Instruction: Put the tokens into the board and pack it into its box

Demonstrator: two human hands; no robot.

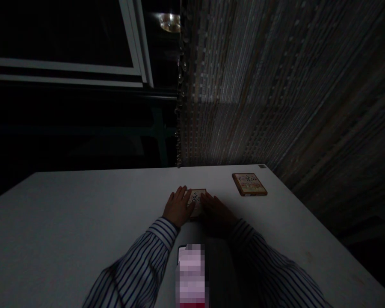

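Note:
A flat square box (195,197) with dark lettering on a pale cover and a brown edge lies on the white table (83,231). My left hand (179,206) rests on its left side, fingers stretched out and a little apart. From the right, my right hand (218,211) lies against the box with its fingers extended; the palm is in deep shadow. Both hands cover parts of the box. Nearer to me, between my forearms, is a phone (180,252) with a lit, pixelated screen.
A second flat box (250,185) of similar look lies at the right rear of the table. Strings of a beaded curtain (224,94) hang behind and along the right. At the far left stands a white-framed window (137,51). The room is dim.

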